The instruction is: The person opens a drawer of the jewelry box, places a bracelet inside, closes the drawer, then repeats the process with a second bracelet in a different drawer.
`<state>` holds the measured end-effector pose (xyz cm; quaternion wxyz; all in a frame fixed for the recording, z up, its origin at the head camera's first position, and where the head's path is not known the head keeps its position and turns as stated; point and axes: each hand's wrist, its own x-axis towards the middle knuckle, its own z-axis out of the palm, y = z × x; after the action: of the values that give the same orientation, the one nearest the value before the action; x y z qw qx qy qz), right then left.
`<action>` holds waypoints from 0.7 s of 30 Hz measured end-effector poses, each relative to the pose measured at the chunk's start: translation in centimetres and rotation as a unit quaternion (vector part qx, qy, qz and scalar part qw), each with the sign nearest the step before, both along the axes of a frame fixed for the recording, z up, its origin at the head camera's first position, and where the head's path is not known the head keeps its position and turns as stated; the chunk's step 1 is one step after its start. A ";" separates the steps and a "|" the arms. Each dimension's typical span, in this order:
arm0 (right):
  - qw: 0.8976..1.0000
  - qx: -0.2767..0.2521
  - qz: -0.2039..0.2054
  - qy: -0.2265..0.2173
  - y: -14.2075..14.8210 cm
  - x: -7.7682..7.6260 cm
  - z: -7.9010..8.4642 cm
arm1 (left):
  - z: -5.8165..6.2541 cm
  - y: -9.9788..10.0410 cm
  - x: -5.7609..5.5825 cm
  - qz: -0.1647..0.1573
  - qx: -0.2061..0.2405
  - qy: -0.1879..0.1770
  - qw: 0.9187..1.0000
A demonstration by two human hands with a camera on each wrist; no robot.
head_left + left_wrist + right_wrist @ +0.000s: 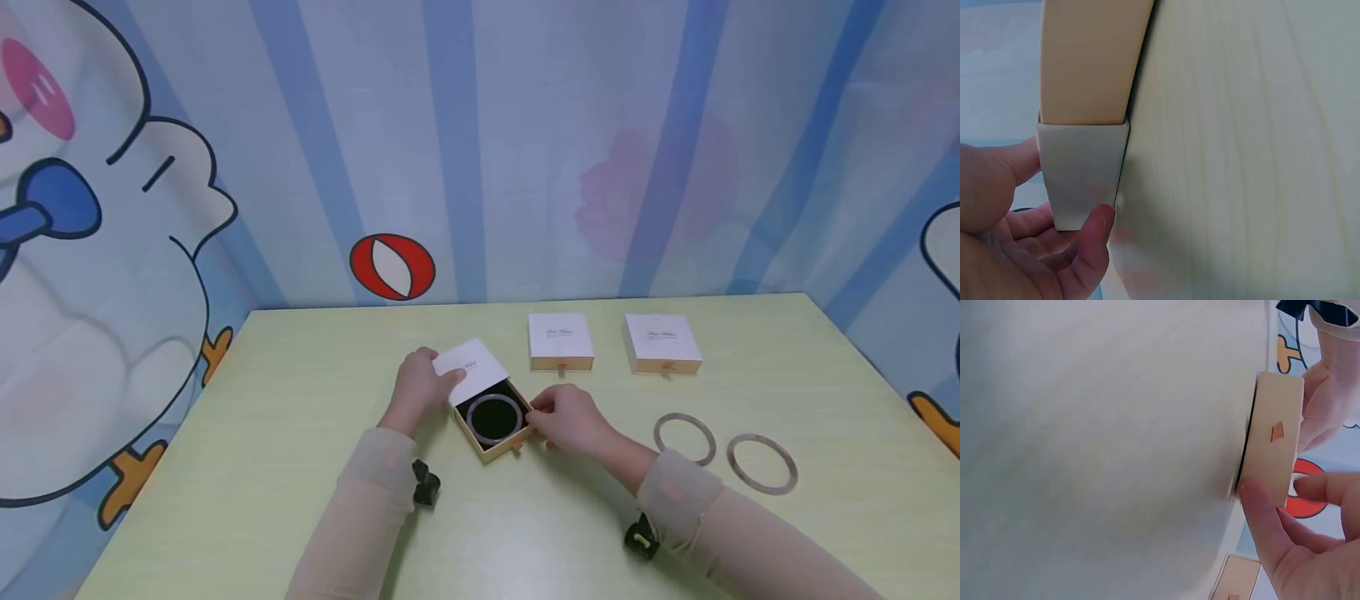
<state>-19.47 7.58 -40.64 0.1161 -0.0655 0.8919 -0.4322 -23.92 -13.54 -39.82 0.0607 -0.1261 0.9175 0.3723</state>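
Note:
A gift box stands partly pulled open at the middle of the table, its white sleeve (472, 364) at the back and its tan drawer (485, 451) slid out toward the front. Inside the drawer a pale bangle (520, 410) lies on black lining. My left hand (420, 385) grips the sleeve, thumb on top and fingers around the side and back end. With my right hand (567, 417) I hold the drawer's front right corner; the thumb (1263, 519) presses on the front face beside a small pull tab (1278, 431), while the index finger is bent over the rim.
Two closed white boxes stand at the back, one box (561, 340) right of the middle and another box (663, 343) farther right. Two more bangles lie on the table at right: a bangle (657, 431) by my right sleeve and another bangle (793, 475) beside it. A printed curtain (525, 167) hangs behind.

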 end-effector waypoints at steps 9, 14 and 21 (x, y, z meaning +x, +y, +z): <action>0.999 0.007 0.029 -0.017 0.4 -0.3 0.6 | 0.0 -0.1 0.0 0.000 -0.004 -0.002 1.000; 0.999 0.023 0.032 -0.009 0.4 -0.2 0.7 | -0.1 -0.1 0.0 -0.002 -0.004 -0.004 1.000; 0.999 0.031 0.039 -0.006 0.4 -0.2 0.7 | 0.0 -0.1 0.0 -0.003 -0.008 -0.002 1.000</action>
<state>-19.72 8.02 -39.96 0.1399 -0.0940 0.9009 -0.4000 -23.92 -13.59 -39.83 0.0625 -0.1249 0.9207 0.3645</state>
